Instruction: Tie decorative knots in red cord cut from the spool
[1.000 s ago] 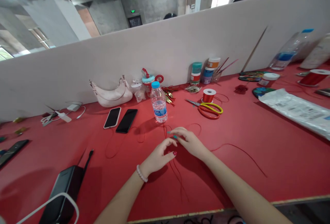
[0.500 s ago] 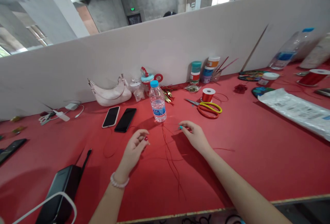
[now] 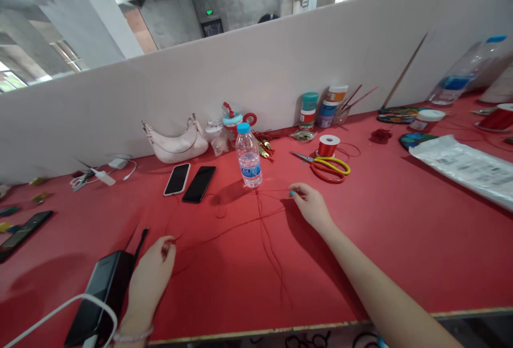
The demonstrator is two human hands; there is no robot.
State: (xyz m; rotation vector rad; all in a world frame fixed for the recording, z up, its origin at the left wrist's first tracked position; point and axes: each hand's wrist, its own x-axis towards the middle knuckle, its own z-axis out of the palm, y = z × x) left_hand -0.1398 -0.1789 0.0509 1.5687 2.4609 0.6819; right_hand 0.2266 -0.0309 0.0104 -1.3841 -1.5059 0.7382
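Observation:
Thin red cord runs from the base of an upright water bottle and trails toward me over the red table. My right hand, right of the bottle, pinches a strand that stretches back to the bottle's foot. Farther left and lower, my left hand is closed with its fingers curled; a strand of the cord leads from its fingertips across the table to the right. A black power bank with a white cable lies just left of that hand.
Two phones lie left of the bottle, before a white handbag. Scissors with red and yellow handles and a spool of red cord are to the right. Paint jars stand against the white partition.
My left hand has moved left and toward me, away from the bottle, drawing a strand of red cord out across the table. My right hand stays pinched near the bottle.

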